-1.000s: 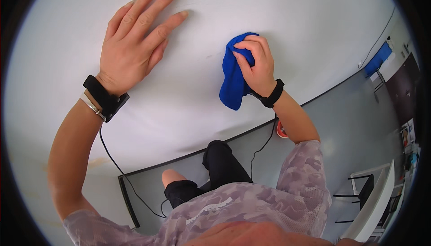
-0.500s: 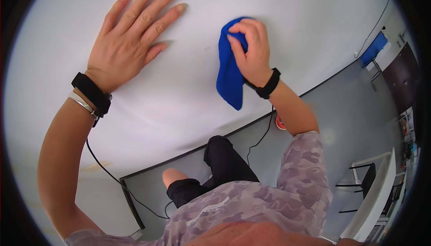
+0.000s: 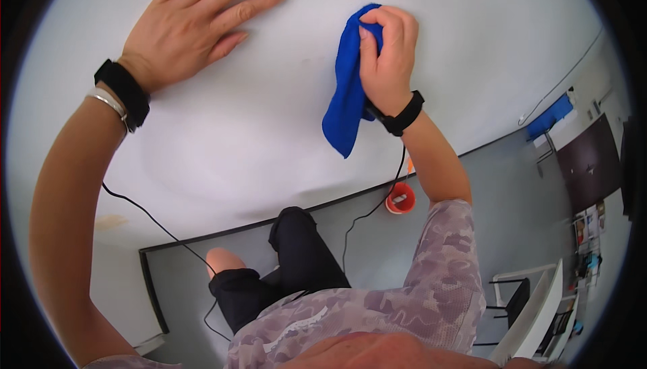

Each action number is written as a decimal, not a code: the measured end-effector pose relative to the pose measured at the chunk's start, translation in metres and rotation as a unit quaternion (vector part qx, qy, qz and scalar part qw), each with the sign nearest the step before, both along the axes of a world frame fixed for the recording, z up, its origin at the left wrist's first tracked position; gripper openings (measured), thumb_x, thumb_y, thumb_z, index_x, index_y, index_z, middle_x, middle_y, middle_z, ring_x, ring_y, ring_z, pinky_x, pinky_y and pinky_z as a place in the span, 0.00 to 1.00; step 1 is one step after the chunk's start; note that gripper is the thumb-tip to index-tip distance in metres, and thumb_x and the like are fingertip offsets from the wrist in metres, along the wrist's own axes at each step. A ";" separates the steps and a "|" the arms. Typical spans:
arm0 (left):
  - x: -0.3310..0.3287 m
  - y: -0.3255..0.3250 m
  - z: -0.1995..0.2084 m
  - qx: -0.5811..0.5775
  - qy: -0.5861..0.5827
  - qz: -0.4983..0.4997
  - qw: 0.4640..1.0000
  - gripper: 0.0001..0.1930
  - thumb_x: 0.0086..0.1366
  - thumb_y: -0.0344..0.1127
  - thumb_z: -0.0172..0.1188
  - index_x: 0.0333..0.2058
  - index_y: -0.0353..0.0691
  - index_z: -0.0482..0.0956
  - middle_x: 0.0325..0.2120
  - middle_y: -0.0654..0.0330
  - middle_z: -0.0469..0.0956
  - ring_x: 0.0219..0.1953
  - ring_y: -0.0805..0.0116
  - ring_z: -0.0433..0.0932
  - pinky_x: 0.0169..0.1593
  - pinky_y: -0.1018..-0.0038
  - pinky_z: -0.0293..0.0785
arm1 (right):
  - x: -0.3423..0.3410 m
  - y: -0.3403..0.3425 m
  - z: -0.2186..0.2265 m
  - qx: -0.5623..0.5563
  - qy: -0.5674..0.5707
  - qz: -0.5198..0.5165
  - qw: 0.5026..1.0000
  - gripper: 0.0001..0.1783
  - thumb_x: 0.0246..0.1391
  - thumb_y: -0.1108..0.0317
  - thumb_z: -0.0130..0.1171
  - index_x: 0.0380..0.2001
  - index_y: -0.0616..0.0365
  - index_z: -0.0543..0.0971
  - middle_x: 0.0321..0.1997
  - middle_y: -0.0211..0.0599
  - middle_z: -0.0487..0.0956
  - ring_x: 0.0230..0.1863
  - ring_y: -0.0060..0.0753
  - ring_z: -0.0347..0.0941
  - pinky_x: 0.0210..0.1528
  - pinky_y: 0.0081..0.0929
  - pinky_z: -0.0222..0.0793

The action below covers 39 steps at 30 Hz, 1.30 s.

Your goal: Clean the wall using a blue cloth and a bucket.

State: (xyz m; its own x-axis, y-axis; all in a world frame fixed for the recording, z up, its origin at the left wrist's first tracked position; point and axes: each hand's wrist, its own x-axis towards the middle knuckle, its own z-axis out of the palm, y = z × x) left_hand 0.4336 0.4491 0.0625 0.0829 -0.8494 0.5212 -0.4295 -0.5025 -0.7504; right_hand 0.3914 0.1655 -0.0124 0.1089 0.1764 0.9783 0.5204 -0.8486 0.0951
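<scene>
A blue cloth is bunched in my right hand, which presses it against the white wall. The cloth's lower end hangs loose down the wall. My left hand lies flat on the wall farther left, fingers spread, holding nothing; some of its fingertips run past the top of the view. Each wrist wears a black band, with a cable trailing from it. A silvery bracelet sits below the left band. A faint mark shows on the wall between my hands.
An orange-red bucket with something pale inside stands on the grey floor near the wall's dark skirting. White tables and a black chair are at the right. Behind are a dark door and a blue panel.
The view has shifted and turned, bringing the bucket more fully into sight. My right hand with the cloth appears higher; the cloth's lower end has swung left. My left hand stays flat.
</scene>
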 end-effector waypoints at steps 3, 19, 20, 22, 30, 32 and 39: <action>-0.005 -0.002 0.001 0.027 0.028 0.005 0.999 0.25 0.69 0.51 0.42 0.64 0.59 0.61 0.68 0.61 0.53 0.70 0.64 0.49 0.71 0.57 0.43 | 0.000 -0.004 -0.028 -0.075 0.009 -0.032 0.997 0.16 0.41 0.79 0.56 0.36 0.52 0.74 0.43 0.34 0.71 0.42 0.40 0.65 0.48 0.37 0.58; 0.000 -0.005 -0.002 0.014 0.022 -0.056 0.998 0.27 0.68 0.48 0.46 0.65 0.53 0.59 0.68 0.60 0.52 0.70 0.63 0.48 0.71 0.58 0.44 | 0.013 -0.010 0.064 -0.050 -0.086 -0.060 0.993 0.09 0.38 0.81 0.44 0.27 0.58 0.67 0.32 0.44 0.66 0.37 0.48 0.61 0.42 0.40 0.58; 0.000 -0.004 -0.002 0.020 0.019 -0.066 0.997 0.27 0.68 0.48 0.46 0.65 0.53 0.59 0.68 0.60 0.52 0.70 0.63 0.48 0.71 0.58 0.44 | 0.014 -0.010 0.063 -0.050 -0.106 -0.072 0.990 0.09 0.39 0.81 0.44 0.27 0.58 0.67 0.33 0.44 0.66 0.37 0.47 0.61 0.43 0.40 0.58; 0.003 -0.004 0.000 0.011 0.007 -0.075 0.997 0.28 0.68 0.48 0.46 0.65 0.51 0.59 0.68 0.60 0.52 0.71 0.63 0.48 0.71 0.59 0.44 | 0.016 -0.009 0.061 -0.037 -0.112 -0.084 0.989 0.10 0.39 0.81 0.44 0.28 0.58 0.67 0.33 0.45 0.66 0.38 0.48 0.61 0.44 0.40 0.58; 0.005 -0.004 -0.001 0.019 0.003 -0.129 0.991 0.28 0.69 0.50 0.45 0.65 0.47 0.59 0.68 0.58 0.53 0.70 0.62 0.49 0.70 0.59 0.45 | 0.019 -0.004 0.053 -0.002 -0.120 -0.161 0.980 0.12 0.39 0.81 0.44 0.30 0.58 0.66 0.35 0.46 0.66 0.41 0.52 0.61 0.47 0.44 0.57; 0.007 -0.007 -0.001 0.017 0.008 -0.141 0.990 0.28 0.69 0.50 0.45 0.64 0.46 0.59 0.68 0.58 0.53 0.70 0.62 0.49 0.70 0.59 0.45 | 0.017 -0.005 0.055 -0.021 -0.132 -0.167 0.977 0.12 0.39 0.81 0.44 0.30 0.58 0.66 0.35 0.47 0.66 0.41 0.52 0.61 0.47 0.44 0.57; 0.006 -0.010 0.003 0.008 -0.004 -0.142 0.990 0.28 0.69 0.50 0.46 0.63 0.45 0.60 0.67 0.57 0.54 0.69 0.60 0.50 0.70 0.59 0.45 | 0.017 0.001 0.054 0.009 -0.139 -0.208 0.968 0.11 0.42 0.81 0.45 0.32 0.58 0.66 0.37 0.47 0.66 0.42 0.52 0.61 0.49 0.45 0.56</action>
